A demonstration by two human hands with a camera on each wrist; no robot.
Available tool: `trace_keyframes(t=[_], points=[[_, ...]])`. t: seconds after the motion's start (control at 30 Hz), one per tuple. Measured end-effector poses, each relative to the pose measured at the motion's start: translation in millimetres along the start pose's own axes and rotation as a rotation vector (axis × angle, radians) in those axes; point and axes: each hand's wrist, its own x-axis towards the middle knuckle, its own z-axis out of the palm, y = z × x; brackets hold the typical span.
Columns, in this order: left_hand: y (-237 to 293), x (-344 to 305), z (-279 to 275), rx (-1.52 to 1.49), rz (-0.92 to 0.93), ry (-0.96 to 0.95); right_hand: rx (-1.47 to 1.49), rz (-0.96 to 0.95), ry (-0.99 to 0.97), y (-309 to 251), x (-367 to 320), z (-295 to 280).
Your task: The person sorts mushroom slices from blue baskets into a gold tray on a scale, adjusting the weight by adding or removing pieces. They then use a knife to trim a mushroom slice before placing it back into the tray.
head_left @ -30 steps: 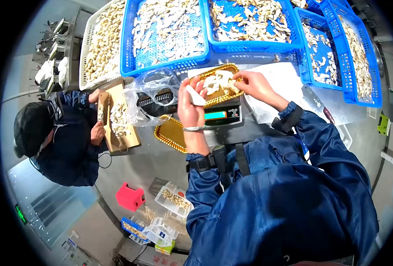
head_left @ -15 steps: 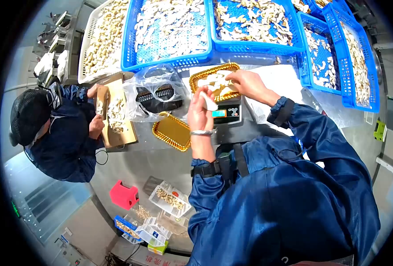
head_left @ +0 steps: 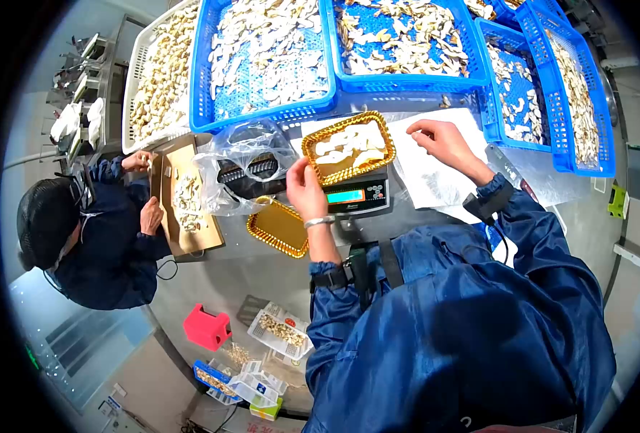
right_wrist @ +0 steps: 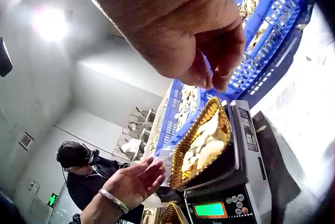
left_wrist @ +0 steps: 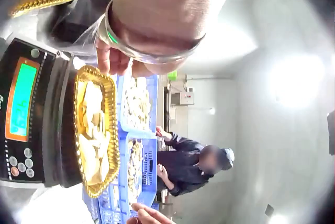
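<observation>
Worktop and room. Scalloped gold tray (head_left: 360, 172), bearing pale mushroom slices (head_left: 356, 142), seated on the platform of a black digital scale (head_left: 373, 193) with a lit green display, at the middle of a metal table (head_left: 406, 213). Left hand (head_left: 305, 191) just beside the tray's left end, fingers loosely extended and well parted from a grip, with nothing visible in them; whether a fingertip touches the rim cannot be told. Right hand (head_left: 441, 142) raised over the paper, to the right of the tray and apart from it; fingers loosely bent, with hold of nothing visible.

Table surface: a second gold tray (head_left: 280, 227) lies to the left of the scale, near a clear plastic bag (head_left: 244, 141) with a black container. White paper (head_left: 435, 166) spreads to the right of the scale, with a knife (head_left: 509, 169) near its far side. Along the rear, a white crate (head_left: 129, 115) of rounded pieces stands beside perforated blue crates (head_left: 269, 113) holding scattered slices.

Surroundings: at the left, a person in dark clothing (head_left: 96, 245) works over a wooden cutting board (head_left: 203, 238) bearing cut pieces. Beyond the blue crates, in the left wrist view, stands another person in a cap (left_wrist: 180, 161). Below the table's level in the head view, a red box-like object (head_left: 207, 328) sits near a white container (head_left: 302, 346) of small pieces. Pale walls (left_wrist: 220, 98), a bright ceiling lamp (right_wrist: 49, 22) and a green lit sign (right_wrist: 53, 199) bound the room.
</observation>
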Motion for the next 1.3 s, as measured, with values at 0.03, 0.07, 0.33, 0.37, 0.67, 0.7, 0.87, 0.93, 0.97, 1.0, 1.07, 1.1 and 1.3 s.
trace_keyframes(t=[0.03,0.07,0.33,0.37,0.67,0.7,0.87,0.93,0.97,1.0,1.07,1.1,1.3], points=[[0.4,-1.6,-9.5,-0.065,-0.071,-0.003,-0.001,-0.002,0.000,0.8,-0.6,-2.0],[1.5,-4.6,-16.2,-0.240,-0.095,-0.040,-0.015,0.008,-0.024,1.0,0.6,-4.6],[29.1,9.2,-42.0,-0.116,-0.187,-0.140,0.272,0.042,-0.255,-29.2,52.5,-32.1],[35.6,13.6,-42.5,-0.108,-0.180,-0.161,0.300,0.031,-0.265,-37.3,63.4,-36.5],[83.0,102.8,-39.0,0.061,-0.203,-0.443,0.141,-0.029,-0.307,-111.3,225.1,-43.2],[87.0,122.3,-37.5,0.081,-0.182,-0.497,0.117,-0.024,-0.267,-121.9,248.7,-40.0],[82.8,243.1,-23.6,0.273,-0.095,-0.504,-0.111,-0.094,-0.107,-103.9,389.3,16.7],[63.8,289.9,-16.2,0.368,-0.071,-0.451,-0.374,-0.308,0.006,-85.5,428.3,45.1],[54.2,311.0,-11.0,0.435,-0.022,-0.415,-0.428,-0.237,0.006,-83.9,438.5,57.2],[55.4,326.2,-3.2,0.530,0.018,-0.405,-0.495,-0.249,-0.009,-82.2,447.4,67.5],[58.6,351.3,19.6,0.706,0.073,-0.384,-0.576,-0.308,0.011,-67.9,467.0,88.6],[48.6,364.3,32.1,0.704,0.171,-0.355,-0.568,-0.276,0.020,-67.9,471.2,96.1],[11.0,408.5,114.1,0.911,0.201,-0.234,-0.701,-0.309,-0.014,-55.9,479.9,106.6]])
